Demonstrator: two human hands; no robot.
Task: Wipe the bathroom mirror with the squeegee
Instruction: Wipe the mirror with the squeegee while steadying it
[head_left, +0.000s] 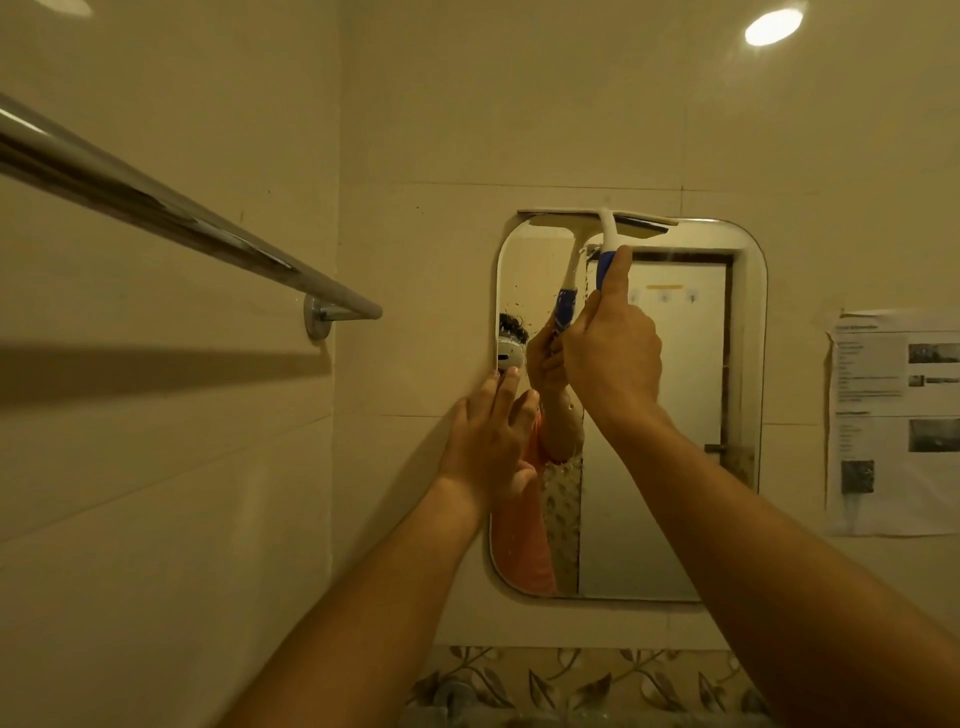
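A: On the rounded rectangular wall mirror, where are we holding the white plastic squeegee with the blue grip?

B: At its 12 o'clock edge. Our right hand is curling its fingers round that grip; our left hand is resting straight-fingered at 9 o'clock.

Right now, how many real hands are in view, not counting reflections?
2. The right hand grips the squeegee by its handle at the top of the mirror; the left hand rests flat on its left edge. None seems hidden.
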